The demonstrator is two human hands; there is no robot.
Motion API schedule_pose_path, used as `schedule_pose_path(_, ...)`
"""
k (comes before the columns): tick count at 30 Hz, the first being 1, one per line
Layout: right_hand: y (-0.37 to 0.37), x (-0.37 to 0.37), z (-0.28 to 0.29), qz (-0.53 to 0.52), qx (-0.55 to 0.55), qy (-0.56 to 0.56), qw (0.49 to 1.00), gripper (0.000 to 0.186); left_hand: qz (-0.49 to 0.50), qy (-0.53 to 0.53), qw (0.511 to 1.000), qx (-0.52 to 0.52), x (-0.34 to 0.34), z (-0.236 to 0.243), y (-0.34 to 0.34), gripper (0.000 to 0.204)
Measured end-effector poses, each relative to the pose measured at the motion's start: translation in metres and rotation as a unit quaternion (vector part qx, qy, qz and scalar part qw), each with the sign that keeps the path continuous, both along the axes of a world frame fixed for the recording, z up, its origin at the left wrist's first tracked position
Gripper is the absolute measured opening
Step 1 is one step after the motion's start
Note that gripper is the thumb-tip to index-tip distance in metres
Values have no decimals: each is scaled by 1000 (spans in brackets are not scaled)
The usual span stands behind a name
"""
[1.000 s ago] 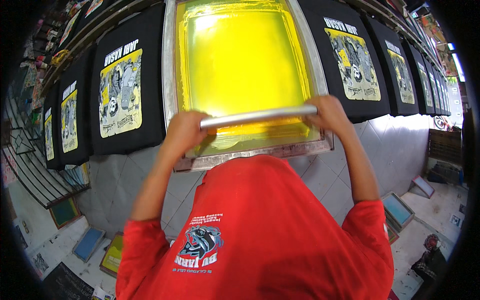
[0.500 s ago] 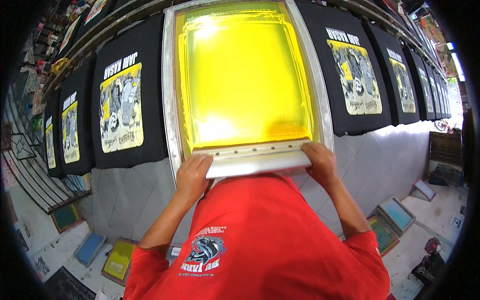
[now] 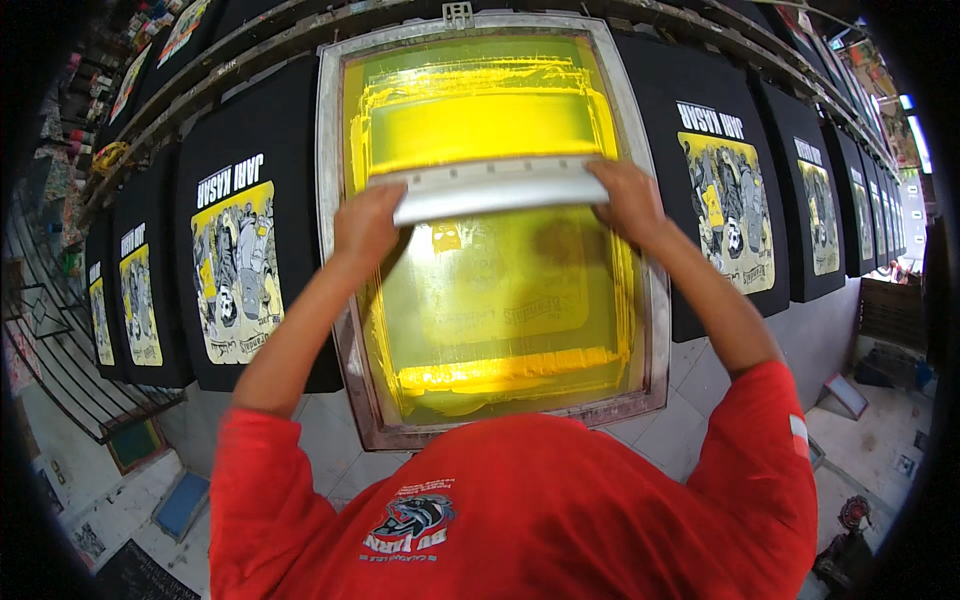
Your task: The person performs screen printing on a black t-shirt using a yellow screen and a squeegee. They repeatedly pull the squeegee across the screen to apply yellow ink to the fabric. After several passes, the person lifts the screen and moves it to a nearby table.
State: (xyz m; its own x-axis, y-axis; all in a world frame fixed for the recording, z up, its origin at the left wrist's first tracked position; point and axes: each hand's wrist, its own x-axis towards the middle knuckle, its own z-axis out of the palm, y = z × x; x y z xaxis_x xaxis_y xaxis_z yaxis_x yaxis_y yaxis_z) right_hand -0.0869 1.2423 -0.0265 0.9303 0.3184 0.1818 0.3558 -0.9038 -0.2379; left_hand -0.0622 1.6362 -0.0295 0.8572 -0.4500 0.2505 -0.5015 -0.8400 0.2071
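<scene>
Both my hands grip a long metal-backed squeegee [image 3: 500, 190], which lies crosswise on a screen-printing frame [image 3: 328, 150]. My left hand [image 3: 370, 225] is closed round its left end, and my right hand [image 3: 628, 205] round its right end. Bright yellow ink [image 3: 485, 130] coats the mesh beyond the squeegee. On the near side the mesh is thinly covered, and a faint printed picture shows through it. A thick band of yellow ink [image 3: 510, 372] lies across the near end. The squeegee's lower edge is hidden.
Black T-shirts with yellow-and-grey prints lie in a row to the left [image 3: 235, 270] and right [image 3: 727, 210] of the frame. A wooden rail [image 3: 285, 38] runs behind them. A blue-meshed screen [image 3: 182, 505] rests on the floor at lower left.
Both hands have pushed the squeegee from the frame's near end toward its far part. The mesh behind it has gone from solid yellow to see-through. My arms reach farther forward.
</scene>
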Motion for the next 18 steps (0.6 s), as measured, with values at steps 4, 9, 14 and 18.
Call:
schedule_pose_path(4, -12, 104, 24, 9, -17, 75, 997, 33, -24, 35, 998, 40, 103, 30, -4, 30)
schedule_pose_path(9, -5, 78, 76, 23, -30, 55, 998, 25, -22, 93, 995, 0, 67, 87, 0, 24)
schedule_pose_path(14, 3, -101, 97, 21, -14, 93, 995, 24, -28, 101, 994, -16, -99, 84, 13, 30)
schedule_pose_path(18, 16, -240, 78, -26, -16, 185, 982, 37, -22, 177, 982, -59, -239, 81, 17, 37)
